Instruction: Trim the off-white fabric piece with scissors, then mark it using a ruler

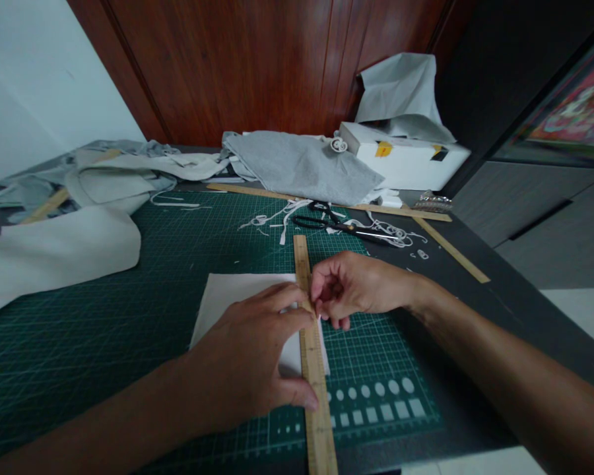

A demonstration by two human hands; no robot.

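A white piece of cloth [247, 287] lies on the green cutting mat [168, 257]. Across its right part runs a wooden ruler [314, 356], with a narrow strip of cloth showing beyond the ruler's right edge. My left hand [260, 356] is spread over the cloth, fingertips and thumb pressing on the ruler and holding nothing. At the ruler's right edge is my right hand [349, 287], its fingers closed in a pinch beside the cloth's edge; whatever it pinches is too small to make out.
Black scissors [344, 226] and white scraps [287, 214] lie beyond the ruler. Behind them are a long wooden ruler [257, 191], grey cloth [301, 161] and a white box [400, 158]. More fabric [64, 244] is piled at the left. Another wooden stick [450, 251] lies at the right.
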